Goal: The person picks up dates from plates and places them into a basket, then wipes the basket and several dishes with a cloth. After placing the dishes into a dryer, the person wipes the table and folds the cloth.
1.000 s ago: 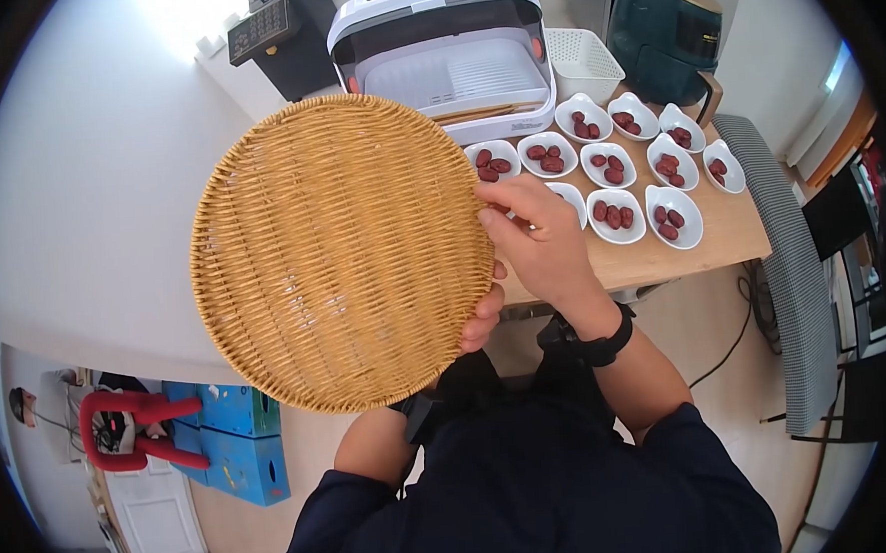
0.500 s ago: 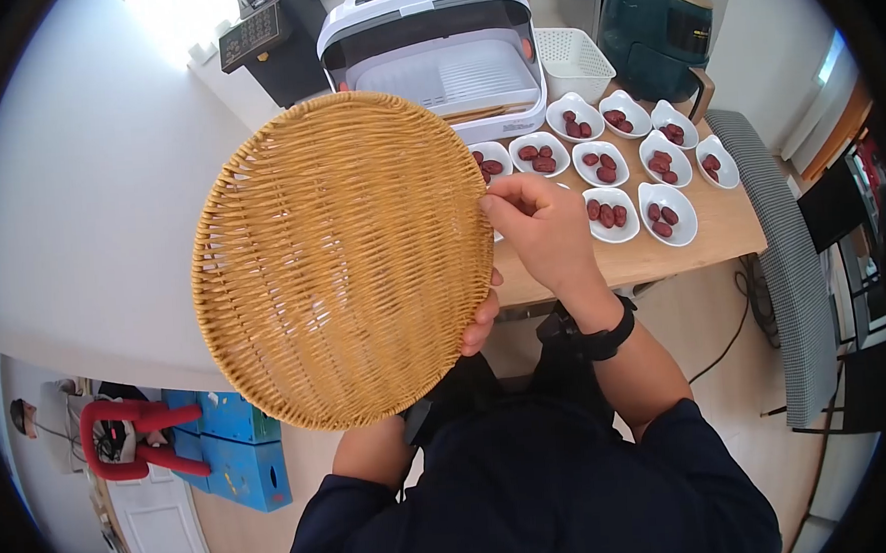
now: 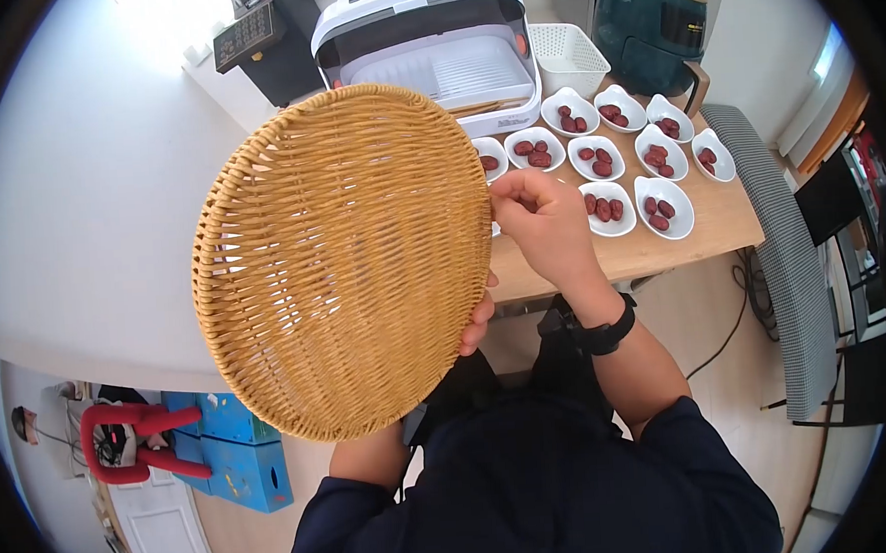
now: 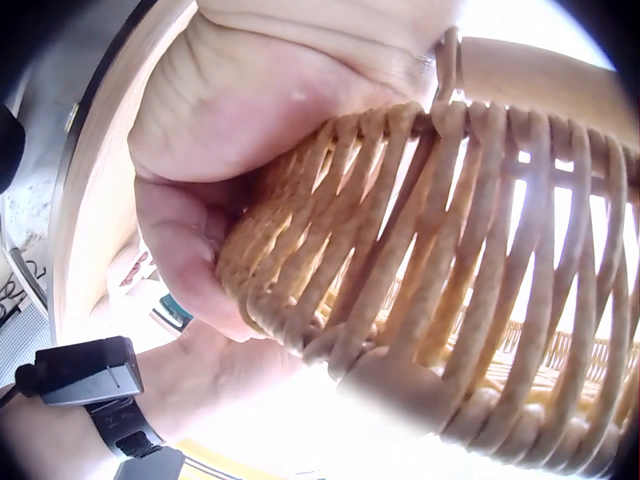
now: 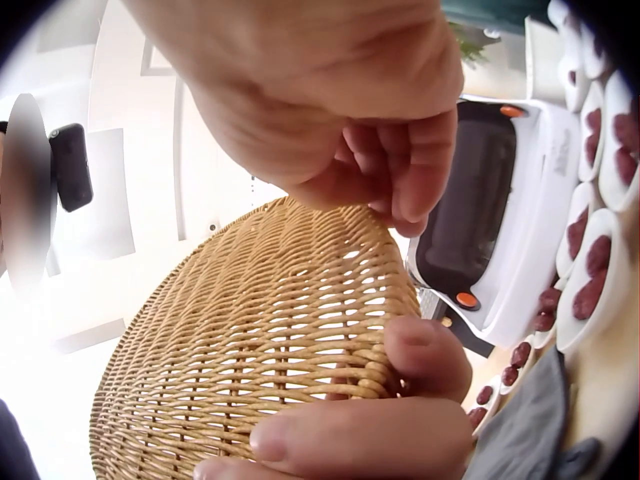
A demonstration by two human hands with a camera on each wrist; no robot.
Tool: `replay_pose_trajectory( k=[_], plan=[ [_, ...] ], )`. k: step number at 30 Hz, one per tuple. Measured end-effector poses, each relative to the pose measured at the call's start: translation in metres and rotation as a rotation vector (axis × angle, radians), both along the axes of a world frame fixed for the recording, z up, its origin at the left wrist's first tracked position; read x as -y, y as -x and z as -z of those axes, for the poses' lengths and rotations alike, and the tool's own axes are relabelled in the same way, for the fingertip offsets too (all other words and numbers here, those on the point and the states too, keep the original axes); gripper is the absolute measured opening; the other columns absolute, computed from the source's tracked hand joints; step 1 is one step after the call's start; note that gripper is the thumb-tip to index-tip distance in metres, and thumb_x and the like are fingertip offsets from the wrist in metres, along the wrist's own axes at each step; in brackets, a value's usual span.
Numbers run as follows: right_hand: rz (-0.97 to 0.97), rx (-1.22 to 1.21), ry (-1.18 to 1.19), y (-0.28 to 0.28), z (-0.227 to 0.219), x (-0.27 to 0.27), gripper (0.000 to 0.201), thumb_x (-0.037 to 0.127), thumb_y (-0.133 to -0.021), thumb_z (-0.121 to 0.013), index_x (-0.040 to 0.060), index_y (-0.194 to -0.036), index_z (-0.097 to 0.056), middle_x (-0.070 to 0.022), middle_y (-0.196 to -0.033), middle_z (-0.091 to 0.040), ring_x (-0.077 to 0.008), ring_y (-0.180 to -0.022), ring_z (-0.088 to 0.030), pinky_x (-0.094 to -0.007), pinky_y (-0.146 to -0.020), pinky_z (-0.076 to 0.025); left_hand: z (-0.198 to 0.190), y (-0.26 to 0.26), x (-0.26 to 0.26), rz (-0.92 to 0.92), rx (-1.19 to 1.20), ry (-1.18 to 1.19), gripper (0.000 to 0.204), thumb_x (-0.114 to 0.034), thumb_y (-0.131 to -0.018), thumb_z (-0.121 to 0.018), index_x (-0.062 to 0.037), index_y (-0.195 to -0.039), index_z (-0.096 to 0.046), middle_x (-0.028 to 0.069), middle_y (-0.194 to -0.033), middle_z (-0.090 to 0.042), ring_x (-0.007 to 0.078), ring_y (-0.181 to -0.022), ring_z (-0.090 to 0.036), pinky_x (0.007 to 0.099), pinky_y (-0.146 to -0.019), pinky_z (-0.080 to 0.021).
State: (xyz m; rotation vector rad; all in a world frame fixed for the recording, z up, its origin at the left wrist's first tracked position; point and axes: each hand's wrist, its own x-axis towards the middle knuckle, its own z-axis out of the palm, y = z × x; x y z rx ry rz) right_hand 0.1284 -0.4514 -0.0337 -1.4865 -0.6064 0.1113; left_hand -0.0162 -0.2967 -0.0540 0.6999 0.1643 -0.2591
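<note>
A: Where is the woven tray (image 3: 342, 257) sitting?

B: It isn't sitting anywhere. It is held up in the air in front of the person's chest, tilted steeply so the head camera looks at its woven face. Its upper rim overlaps the white appliance (image 3: 431, 47) in that view, and its right rim covers part of the nearest white dishes (image 3: 597, 163) of red dates (image 3: 602, 208).

A: How much room is around it?

B: To its left there is only pale floor and wall. To its right is the wooden counter (image 3: 701, 233), whose near edge runs just beyond the tray's right rim; the dishes stand in rows across it, with a white basket (image 3: 572, 54) and a dark green cooker (image 3: 650, 25) at the back. Below and left, on the floor, lie blue boxes (image 3: 226, 438) and a red tool (image 3: 131, 438).

A: And the left hand (image 3: 478, 320)?

B: It grips the tray's lower right rim. The left wrist view shows thumb and fingers wrapped round the plaited edge; from the head camera only fingertips peek out from behind the rim.

A: The right hand (image 3: 545, 221)?

B: It is raised at the tray's right edge, wrist bent, a black band on the forearm. In the right wrist view its thumb lies pressed on the rim, while the other fingers (image 5: 410, 180) are curled above, clear of the weave. So it touches the tray's edge with the thumb rather than clasping it.
</note>
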Motion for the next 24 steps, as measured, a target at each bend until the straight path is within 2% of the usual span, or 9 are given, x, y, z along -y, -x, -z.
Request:
replay_pose_trajectory(
  k=[2, 6, 8, 15, 18, 20, 21, 23, 24],
  plan=[
    [-0.062, -0.051, -0.086, 0.002, 0.0, 0.0, 0.014, 0.003, -0.089, -0.069, -0.0049, -0.1, -0.07, -0.0055, -0.086, -0.075, -0.0077, -0.077, -0.067, -0.0251, -0.069, -0.054, 0.001, 0.0, -0.001, 0.012, 0.073, -0.011, 0.083, -0.069, -0.094, -0.049, 0.0089, -0.122, -0.056, 0.0172, -0.088, -0.059, 0.025, -0.066, -0.057, 0.032, -0.055, -0.046],
    [-0.031, 0.014, -0.01, -0.001, 0.002, 0.002, 0.013, 0.004, -0.09, -0.07, -0.0026, -0.101, -0.071, -0.0074, -0.084, -0.075, -0.0095, -0.074, -0.069, -0.0263, -0.067, -0.054, -0.006, 0.005, 0.0, -0.016, 0.041, 0.005, 0.088, -0.073, -0.093, -0.047, 0.0104, -0.121, -0.056, 0.0183, -0.089, -0.059, 0.026, -0.067, -0.059, 0.0325, -0.055, -0.047],
    [0.032, 0.25, 0.163, -0.001, -0.001, 0.005, 0.012, 0.004, -0.089, -0.071, 0.0, -0.101, -0.071, -0.0105, -0.082, -0.075, -0.013, -0.071, -0.071, -0.028, -0.065, -0.055, -0.006, 0.007, -0.002, -0.05, -0.037, -0.035, 0.093, -0.076, -0.091, -0.046, 0.011, -0.121, -0.057, 0.0194, -0.089, -0.06, 0.0271, -0.067, -0.06, 0.0329, -0.056, -0.049],
    [0.12, 0.444, 0.1, 0.005, 0.01, 0.007, 0.008, 0.003, -0.086, -0.072, 0.0019, -0.094, -0.07, -0.0103, -0.078, -0.072, -0.018, -0.067, -0.069, -0.0309, -0.062, -0.054, -0.006, 0.009, -0.004, -0.019, -0.017, -0.055, 0.093, -0.076, -0.09, -0.046, 0.0112, -0.121, -0.057, 0.019, -0.086, -0.06, 0.0271, -0.066, -0.06, 0.0333, -0.054, -0.049],
    [0.034, 0.36, 0.034, 0.016, 0.006, 0.026, 0.007, 0.001, -0.086, -0.071, 0.0022, -0.092, -0.071, -0.0086, -0.077, -0.069, -0.0181, -0.067, -0.067, -0.03, -0.063, -0.052, -0.004, 0.016, -0.01, 0.077, 0.091, 0.006, 0.089, -0.074, -0.092, -0.046, 0.0097, -0.122, -0.058, 0.0178, -0.085, -0.059, 0.0261, -0.063, -0.059, 0.034, -0.051, -0.047],
    [-0.532, 0.146, 0.061, 0.014, 0.008, 0.047, 0.009, -0.003, -0.084, -0.069, -0.0006, -0.093, -0.071, -0.0063, -0.084, -0.071, -0.011, -0.077, -0.066, -0.0277, -0.069, -0.052, 0.002, 0.024, -0.019, 0.101, 0.059, 0.002, 0.085, -0.071, -0.094, -0.045, 0.0079, -0.123, -0.058, 0.0173, -0.084, -0.058, 0.0254, -0.06, -0.058, 0.0348, -0.049, -0.045],
    [-0.535, 0.137, 0.064, 0.015, 0.01, 0.047, 0.009, -0.003, -0.084, -0.069, -0.0006, -0.093, -0.071, -0.0063, -0.084, -0.071, -0.011, -0.077, -0.066, -0.0277, -0.069, -0.052, 0.003, 0.027, -0.021, 0.098, 0.052, 0.008, 0.085, -0.071, -0.094, -0.045, 0.0079, -0.123, -0.058, 0.0173, -0.084, -0.058, 0.0254, -0.06, -0.058, 0.0348, -0.049, -0.045],
    [-0.464, 0.464, 0.01, 0.015, 0.014, 0.044, 0.009, -0.002, -0.085, -0.068, -0.0008, -0.093, -0.072, -0.0074, -0.092, -0.072, -0.0159, -0.084, -0.067, -0.031, -0.074, -0.053, 0.002, 0.027, -0.025, 0.143, 0.023, 0.011, 0.083, -0.07, -0.095, -0.045, 0.0073, -0.124, -0.058, 0.018, -0.085, -0.058, 0.0256, -0.06, -0.058, 0.036, -0.05, -0.046],
    [-0.461, 0.46, 0.01, 0.019, 0.01, 0.045, 0.009, -0.002, -0.085, -0.068, -0.0008, -0.093, -0.072, -0.0074, -0.092, -0.072, -0.0159, -0.084, -0.067, -0.031, -0.074, -0.053, 0.005, 0.028, -0.025, 0.145, 0.019, 0.012, 0.083, -0.07, -0.095, -0.045, 0.0073, -0.124, -0.058, 0.018, -0.085, -0.058, 0.0256, -0.06, -0.058, 0.036, -0.05, -0.046]
  ],
)
